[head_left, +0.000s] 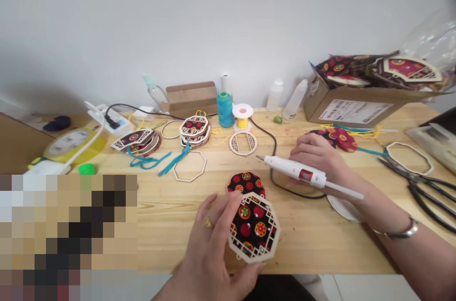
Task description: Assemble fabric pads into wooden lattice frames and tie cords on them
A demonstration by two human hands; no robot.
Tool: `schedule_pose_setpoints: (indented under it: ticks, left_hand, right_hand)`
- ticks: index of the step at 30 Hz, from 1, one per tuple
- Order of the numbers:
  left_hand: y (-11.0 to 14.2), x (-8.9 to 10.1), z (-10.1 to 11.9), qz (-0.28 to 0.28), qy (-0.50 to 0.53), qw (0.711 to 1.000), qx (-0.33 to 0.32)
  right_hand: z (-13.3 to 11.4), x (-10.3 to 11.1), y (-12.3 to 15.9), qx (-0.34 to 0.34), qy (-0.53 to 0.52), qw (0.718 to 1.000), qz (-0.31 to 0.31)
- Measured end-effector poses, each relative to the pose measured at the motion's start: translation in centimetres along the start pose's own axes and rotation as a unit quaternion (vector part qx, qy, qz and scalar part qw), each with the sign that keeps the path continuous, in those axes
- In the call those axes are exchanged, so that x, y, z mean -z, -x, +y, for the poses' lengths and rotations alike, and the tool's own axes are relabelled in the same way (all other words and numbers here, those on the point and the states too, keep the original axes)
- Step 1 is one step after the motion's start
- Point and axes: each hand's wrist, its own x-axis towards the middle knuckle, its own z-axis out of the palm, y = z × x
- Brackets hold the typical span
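Left grip (210, 244) pinches the near octagon (276, 237) by its rim, thumb low, fingers at the upper side; the right grip (317, 151) is closed round the glue gun (294, 169), nozzle pointing left. Both are above the bench (171, 220). At the back right stands an open box (320, 106) of fabric pieces, with shears (429, 192) nearer. The near octagon has patterned fabric behind its lattice, dotted with shiny specks; whether it is stuck fast, I cannot tell. A fabric pad (245, 178) lies just beyond. Backed pieces are stacked (194, 137) farther off, seemingly well along; a round lattice (235, 144) remains bare.
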Motion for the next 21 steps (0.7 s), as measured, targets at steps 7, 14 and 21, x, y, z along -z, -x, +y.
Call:
schedule_pose_setpoints:
  ticks: [7, 14, 21]
  left_hand:
    - [-0.4, 0.0, 0.1, -0.011, -0.065, 0.996, -0.066]
    - [-0.4, -0.4, 0.3, 0.021, -0.114, 0.987, -0.112]
    - [-0.6, -0.4, 0.4, 0.035, -0.134, 0.984, -0.109]
  right_hand:
    - [-1.2, 0.2, -1.7, 0.01, -0.128, 0.99, -0.061]
    - [-1.2, -1.3, -2.2, 0.022, -0.161, 0.986, -0.028]
    - [-2.5, -1.4, -3.7, 0.016, -0.115, 0.992, -0.05]
